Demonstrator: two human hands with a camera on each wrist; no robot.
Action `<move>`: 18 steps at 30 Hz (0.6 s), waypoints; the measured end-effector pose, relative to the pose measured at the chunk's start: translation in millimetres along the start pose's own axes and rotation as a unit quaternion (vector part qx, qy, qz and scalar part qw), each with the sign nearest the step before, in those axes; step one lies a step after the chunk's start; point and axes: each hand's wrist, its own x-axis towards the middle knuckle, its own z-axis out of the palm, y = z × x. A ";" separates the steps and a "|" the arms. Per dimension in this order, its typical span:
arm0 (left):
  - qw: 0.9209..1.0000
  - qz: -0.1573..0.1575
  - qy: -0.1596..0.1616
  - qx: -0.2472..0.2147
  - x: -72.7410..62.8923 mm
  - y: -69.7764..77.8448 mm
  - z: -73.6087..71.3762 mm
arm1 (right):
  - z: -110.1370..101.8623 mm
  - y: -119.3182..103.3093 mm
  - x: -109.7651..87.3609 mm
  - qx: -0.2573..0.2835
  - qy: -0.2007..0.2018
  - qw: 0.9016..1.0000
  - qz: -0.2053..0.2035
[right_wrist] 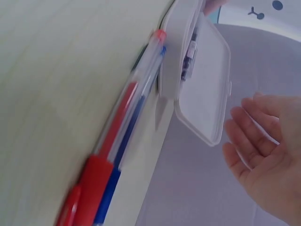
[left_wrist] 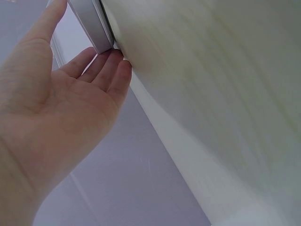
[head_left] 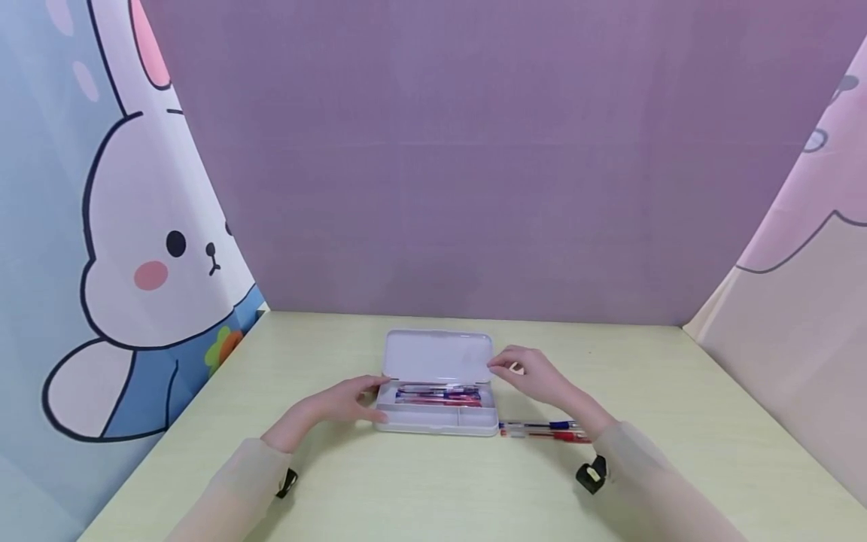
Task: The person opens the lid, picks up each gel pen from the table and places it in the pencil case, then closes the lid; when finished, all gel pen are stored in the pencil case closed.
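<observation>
A white pencil case [head_left: 420, 416] lies on the table, its lid [head_left: 436, 357] swung up at the back. Several pens [head_left: 440, 401] with blue and red parts fill the rear compartment; the front compartments hold nothing visible. My left hand [head_left: 345, 399] holds the left end of the case, thumb at the front corner and fingers towards the hinge side. My right hand [head_left: 531, 373] hovers by the lid's right edge, fingers loosely bent. In the right wrist view a gap shows between those fingers and the lid, and the palm holds nothing.
Right of the case, a blue pen [head_left: 562, 425] and a red pen [right_wrist: 96, 174] lie side by side on the pale table [head_left: 420, 482], partly under my right forearm. A purple cloth [head_left: 460, 165] hangs behind, and a rabbit-print curtain [head_left: 156, 226] hangs at the left.
</observation>
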 end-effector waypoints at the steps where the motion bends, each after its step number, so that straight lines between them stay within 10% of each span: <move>1: 1.000 0.001 0.000 -0.001 0.3 0.1 -0.1 | -2.2 1.0 -1.6 0.003 0.002 1.000 0.001; 18: 1.000 0.000 0.004 -0.003 -1.2 1.7 0.0 | -31.4 12.5 -35.2 -0.005 0.017 1.000 0.007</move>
